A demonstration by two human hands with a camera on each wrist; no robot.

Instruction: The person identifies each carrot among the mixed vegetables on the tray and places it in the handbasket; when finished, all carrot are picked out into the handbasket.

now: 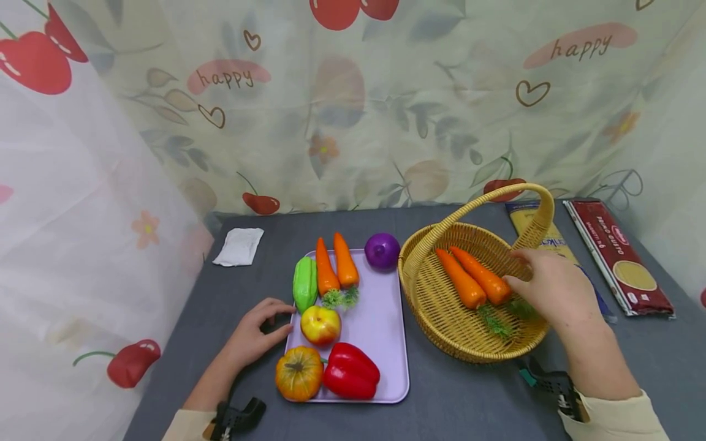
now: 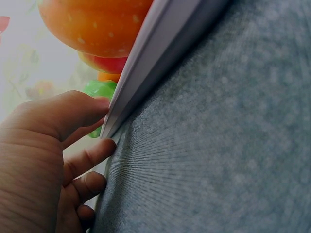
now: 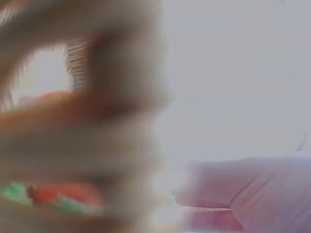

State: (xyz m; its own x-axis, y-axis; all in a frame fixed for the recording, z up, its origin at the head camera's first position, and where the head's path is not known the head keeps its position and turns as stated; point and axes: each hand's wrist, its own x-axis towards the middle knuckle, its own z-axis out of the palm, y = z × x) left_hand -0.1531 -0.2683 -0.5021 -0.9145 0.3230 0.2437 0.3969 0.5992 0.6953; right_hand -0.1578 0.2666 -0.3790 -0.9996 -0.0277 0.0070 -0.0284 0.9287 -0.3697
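My left hand [image 1: 257, 334] is at the left edge of a lilac tray [image 1: 386, 331], fingers loosely bent and thumb tip at the rim [image 2: 121, 99]. On the tray lie a green vegetable [image 1: 305, 284], two carrots [image 1: 326, 269], a red-yellow fruit [image 1: 321, 325], a small pumpkin [image 1: 299, 373], a red bell pepper [image 1: 351, 371] and a purple onion [image 1: 382, 251]. My right hand [image 1: 554, 288] reaches over the right side of a wicker basket [image 1: 436, 306], thumb and forefinger apart beside two carrots [image 1: 480, 275] inside it. In the right wrist view the basket blurs over part of the scene.
A yellow-and-blue pasta packet [image 1: 557, 242] lies behind the basket, partly hidden by it. Farther right is a dark red spaghetti packet [image 1: 618, 257]. A folded white tissue [image 1: 239, 247] sits at the back left. The basket's tall handle [image 1: 469, 211] arches upward. A printed curtain [image 1: 380, 122] hangs behind.
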